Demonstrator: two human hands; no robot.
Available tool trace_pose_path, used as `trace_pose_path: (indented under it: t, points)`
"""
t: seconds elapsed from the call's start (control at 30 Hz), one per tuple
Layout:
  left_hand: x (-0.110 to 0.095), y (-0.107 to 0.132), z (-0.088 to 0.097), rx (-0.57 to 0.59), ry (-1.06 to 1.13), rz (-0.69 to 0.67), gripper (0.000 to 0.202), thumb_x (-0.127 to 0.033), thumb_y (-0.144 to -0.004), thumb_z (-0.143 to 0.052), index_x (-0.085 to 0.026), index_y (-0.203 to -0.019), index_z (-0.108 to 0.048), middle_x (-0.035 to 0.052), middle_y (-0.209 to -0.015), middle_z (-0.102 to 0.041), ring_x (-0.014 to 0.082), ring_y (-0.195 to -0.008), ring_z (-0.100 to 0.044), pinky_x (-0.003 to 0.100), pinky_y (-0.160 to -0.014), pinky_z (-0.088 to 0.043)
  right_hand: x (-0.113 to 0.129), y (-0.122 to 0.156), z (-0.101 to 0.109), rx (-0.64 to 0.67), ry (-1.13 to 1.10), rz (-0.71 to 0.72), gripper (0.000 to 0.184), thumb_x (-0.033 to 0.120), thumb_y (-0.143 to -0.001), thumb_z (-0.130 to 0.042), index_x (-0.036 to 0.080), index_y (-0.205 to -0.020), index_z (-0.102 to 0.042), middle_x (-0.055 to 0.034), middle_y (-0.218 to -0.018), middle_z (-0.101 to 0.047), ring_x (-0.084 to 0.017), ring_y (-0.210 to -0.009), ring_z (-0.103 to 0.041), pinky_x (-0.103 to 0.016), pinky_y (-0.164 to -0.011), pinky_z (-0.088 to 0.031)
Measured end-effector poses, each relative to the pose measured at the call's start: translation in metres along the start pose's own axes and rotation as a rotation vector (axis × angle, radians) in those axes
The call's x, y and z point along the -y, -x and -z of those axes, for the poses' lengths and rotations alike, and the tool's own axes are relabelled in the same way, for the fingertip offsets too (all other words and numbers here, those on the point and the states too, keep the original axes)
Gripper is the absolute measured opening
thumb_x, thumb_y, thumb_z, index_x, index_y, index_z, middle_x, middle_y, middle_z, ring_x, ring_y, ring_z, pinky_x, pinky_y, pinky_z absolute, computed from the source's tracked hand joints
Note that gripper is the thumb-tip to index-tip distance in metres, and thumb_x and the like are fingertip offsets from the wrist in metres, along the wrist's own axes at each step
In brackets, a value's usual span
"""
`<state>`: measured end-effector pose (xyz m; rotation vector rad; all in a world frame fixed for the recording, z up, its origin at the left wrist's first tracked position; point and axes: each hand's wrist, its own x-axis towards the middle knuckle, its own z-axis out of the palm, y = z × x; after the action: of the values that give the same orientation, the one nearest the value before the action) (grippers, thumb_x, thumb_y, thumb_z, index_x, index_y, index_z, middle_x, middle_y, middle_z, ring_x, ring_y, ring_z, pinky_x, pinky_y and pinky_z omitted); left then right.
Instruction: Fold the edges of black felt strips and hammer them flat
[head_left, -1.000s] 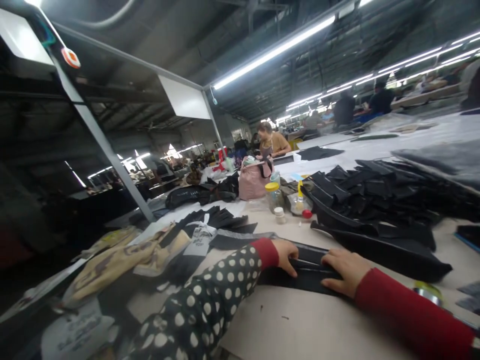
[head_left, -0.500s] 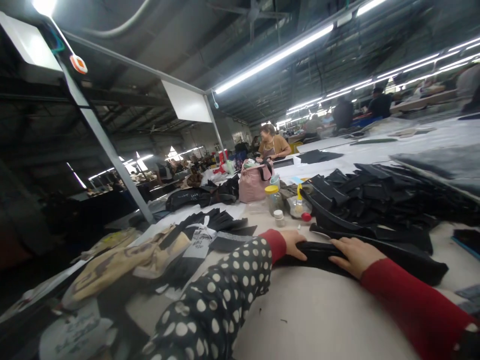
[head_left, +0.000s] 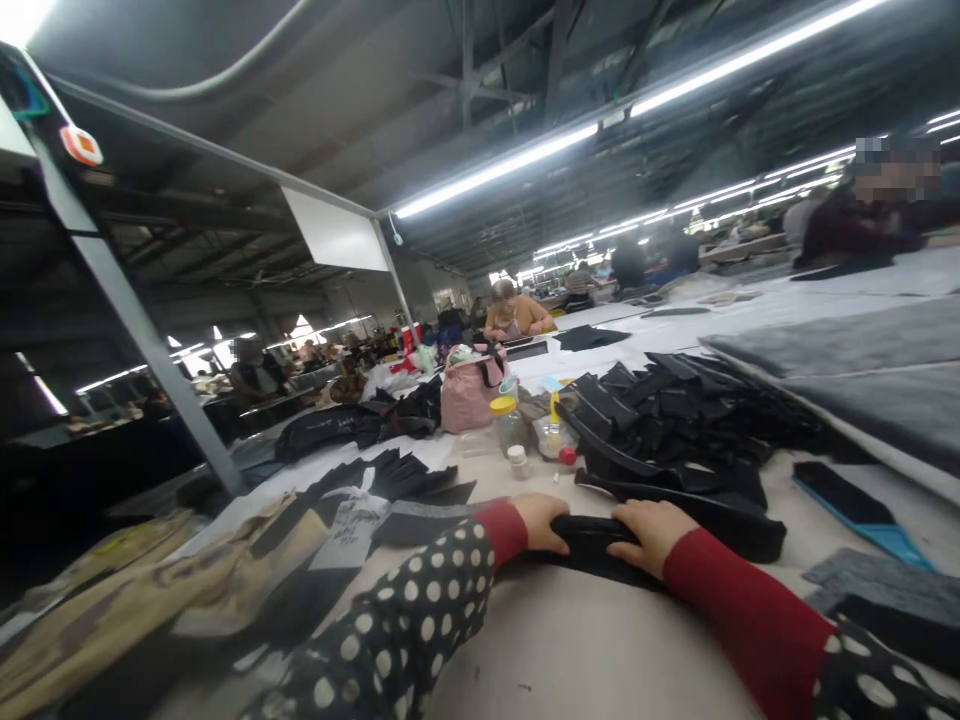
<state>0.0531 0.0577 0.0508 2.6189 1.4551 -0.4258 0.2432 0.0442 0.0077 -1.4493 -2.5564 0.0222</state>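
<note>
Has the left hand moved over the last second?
Yes, forward and slightly right: judged against the white-capped bottle, the left hand now sits closer to it than a second ago.

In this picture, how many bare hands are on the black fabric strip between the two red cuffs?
2: the left hand on the left part of the black fabric strip, the right hand on its right part. No third hand shows there.
</note>
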Motion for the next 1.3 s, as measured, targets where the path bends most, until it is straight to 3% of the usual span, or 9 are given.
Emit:
trace_pose_path:
  t: [0.2, 0.47, 0.6, 0.67, 0.73, 0.83, 0.97, 1.13, 1.3]
  points:
    - [-0.005, 0.037, 0.005, -0.274, -0.054, 0.001, 0.024, -0.035, -0.079, -0.046, -0.019, -0.097, -0.049, 0.0066, -0.098, -0.056, 0.0213, -0.091, -0.052, 0.031, -0.076, -0.04, 0.022, 0.013, 0.04, -0.125, 0.121, 0.032, 0.02, 0.029, -0.078, -0.047, 0.015, -0.087, -0.059, -0.0094, -0.085, -0.063, -0.024, -0.082, -0.057, -0.033, -0.068, -0.039]
    - [-0.001, 0.036, -0.032, -0.256, -0.006, 0.025, 0.028, -0.031, -0.076, -0.053, -0.019, -0.101, -0.048, 0.0063, -0.099, -0.057, 0.0205, -0.093, -0.053, 0.031, -0.079, -0.04, 0.029, 0.013, 0.018, 0.071, 0.039, -0.006, 0.03, 0.037, -0.079, -0.046, 0.014, -0.093, -0.057, -0.0121, -0.091, -0.062, -0.024, -0.083, -0.058, -0.031, -0.066, -0.041]
    - [0.003, 0.042, -0.033, -0.267, 0.02, 0.012, 0.024, -0.028, -0.075, -0.053, -0.019, -0.097, -0.05, 0.006, -0.096, -0.058, 0.0205, -0.091, -0.053, 0.032, -0.079, -0.04, 0.032, 0.011, 0.019, 0.078, -0.017, 0.071, 0.03, 0.04, -0.08, -0.044, 0.017, -0.095, -0.056, -0.0089, -0.095, -0.061, -0.021, -0.087, -0.057, -0.027, -0.068, -0.04]
    - [-0.005, 0.051, -0.03, -0.377, 0.019, -0.009, 0.03, -0.026, -0.075, -0.053, -0.019, -0.104, -0.049, 0.007, -0.102, -0.056, 0.0216, -0.095, -0.051, 0.035, -0.082, -0.039, 0.034, 0.011, 0.023, 0.078, -0.03, 0.082, 0.029, 0.037, -0.082, -0.041, 0.017, -0.094, -0.056, -0.0087, -0.095, -0.062, -0.021, -0.086, -0.057, -0.027, -0.067, -0.04]
    - [-0.024, 0.063, -0.027, -0.577, 0.016, -0.095, 0.037, -0.024, -0.077, -0.051, -0.021, -0.113, -0.043, 0.0078, -0.111, -0.052, 0.0223, -0.102, -0.046, 0.037, -0.088, -0.035, 0.036, 0.012, 0.028, 0.057, -0.048, 0.081, 0.027, 0.035, -0.082, -0.041, 0.016, -0.092, -0.057, -0.0087, -0.091, -0.062, -0.02, -0.084, -0.058, -0.026, -0.066, -0.039]
    - [-0.064, 0.08, -0.026, -0.77, 0.027, -0.443, 0.033, -0.02, -0.083, -0.041, -0.024, -0.115, -0.041, 0.0041, -0.11, -0.055, 0.0181, -0.1, -0.046, 0.035, -0.092, -0.03, 0.035, 0.015, 0.04, -0.06, -0.14, 0.056, 0.026, 0.034, -0.081, -0.04, 0.015, -0.09, -0.058, -0.0073, -0.086, -0.063, -0.018, -0.079, -0.057, -0.026, -0.066, -0.039]
    - [-0.101, 0.077, -0.037, -0.656, -0.007, -0.863, 0.03, -0.021, -0.087, -0.034, -0.026, -0.115, -0.041, -0.0008, -0.103, -0.059, 0.0153, -0.09, -0.05, 0.03, -0.084, -0.034, 0.03, 0.016, 0.067, -0.261, -0.332, -0.034, 0.025, 0.033, -0.08, -0.042, 0.017, -0.089, -0.058, -0.0041, -0.081, -0.062, -0.015, -0.074, -0.055, -0.024, -0.067, -0.039]
    - [-0.096, 0.045, -0.062, -0.497, 0.194, -0.795, 0.03, -0.027, -0.083, -0.042, -0.023, -0.112, -0.042, 0.0005, -0.103, -0.058, 0.0142, -0.09, -0.05, 0.026, -0.079, -0.037, 0.01, -0.009, 0.113, -0.449, -0.491, -0.155, 0.023, 0.034, -0.076, -0.048, 0.015, -0.082, -0.059, -0.0016, -0.071, -0.06, -0.013, -0.067, -0.053, -0.024, -0.063, -0.04]
    - [-0.086, 0.025, -0.085, -0.462, 0.249, -0.786, 0.024, -0.029, -0.083, -0.042, -0.024, -0.107, -0.045, -0.0024, -0.1, -0.058, 0.0125, -0.09, -0.05, 0.025, -0.079, -0.037, -0.029, -0.076, 0.142, -0.499, -0.678, -0.351, 0.027, 0.035, -0.074, -0.05, 0.013, -0.087, -0.058, 0.0005, -0.065, -0.059, -0.009, -0.055, -0.051, -0.02, -0.052, -0.04]
